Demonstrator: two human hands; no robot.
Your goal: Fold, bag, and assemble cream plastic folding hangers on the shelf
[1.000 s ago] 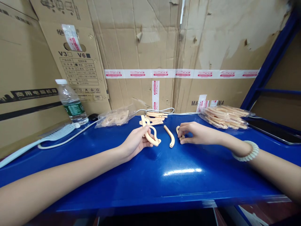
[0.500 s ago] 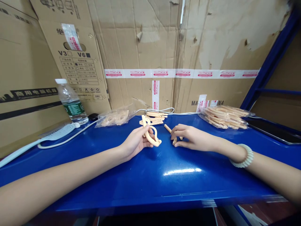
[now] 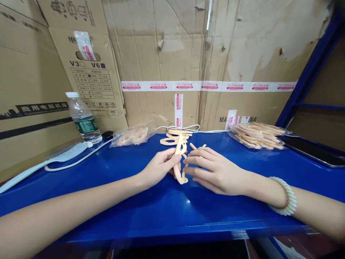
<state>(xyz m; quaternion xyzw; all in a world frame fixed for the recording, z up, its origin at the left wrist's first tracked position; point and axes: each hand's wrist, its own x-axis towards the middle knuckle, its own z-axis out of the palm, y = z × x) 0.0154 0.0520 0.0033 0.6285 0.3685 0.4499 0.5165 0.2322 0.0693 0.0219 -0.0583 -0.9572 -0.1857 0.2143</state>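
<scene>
My left hand is closed around a peach plastic folding clothes hanger, held tilted above the table with its narrow end up. From the right, my right hand reaches to the hanger's curved side, fingers bent and apart. Its fingertips are at the edge of the hanger; whether they press on it is unclear. Behind the right hand lies another peach plastic piece, mostly covered by the fingers. Several more hangers lie in a loose pile past my left hand.
A clear bag of hangers sits at the back right beside a dark phone-like device. Another bag, a water bottle and a pale blue hairbrush are on the left. A white cable runs along the cardboard wall.
My left hand has brought the hanger slightly right and nearer, turning it more upright. My right hand has left the piece on the table and come toward the held hanger.
</scene>
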